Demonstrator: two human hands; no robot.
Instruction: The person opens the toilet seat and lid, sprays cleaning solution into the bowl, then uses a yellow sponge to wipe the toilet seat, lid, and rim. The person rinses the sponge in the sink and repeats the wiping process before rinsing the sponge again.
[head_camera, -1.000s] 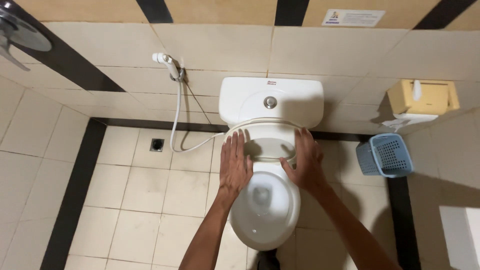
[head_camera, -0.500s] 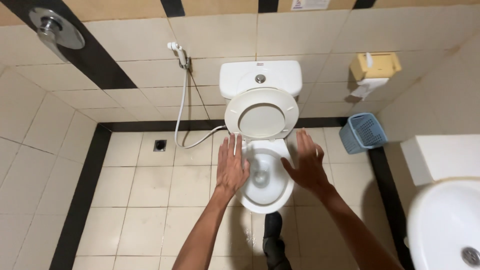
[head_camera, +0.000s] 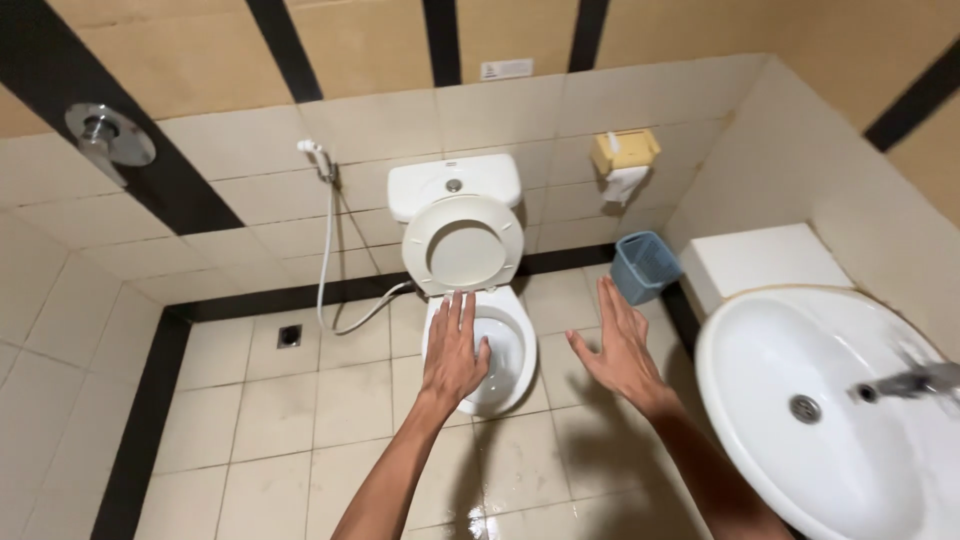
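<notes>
- Hovering open, fingers spread, gripping nothing: left hand (head_camera: 452, 352) over white toilet bowl (head_camera: 497, 352), frame centre; right hand (head_camera: 620, 350) beside it.
- Seat (head_camera: 463, 243) propped upright against cistern (head_camera: 455, 184), leaving bowl exposed.

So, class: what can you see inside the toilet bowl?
The toilet bowl shows white sides and some water, seat raised. The left hand covers its left part; nothing else shows inside.

Toilet (head_camera: 478, 340) against back wall, basket (head_camera: 641, 266) right of it, sink (head_camera: 830, 400) at right.
</notes>
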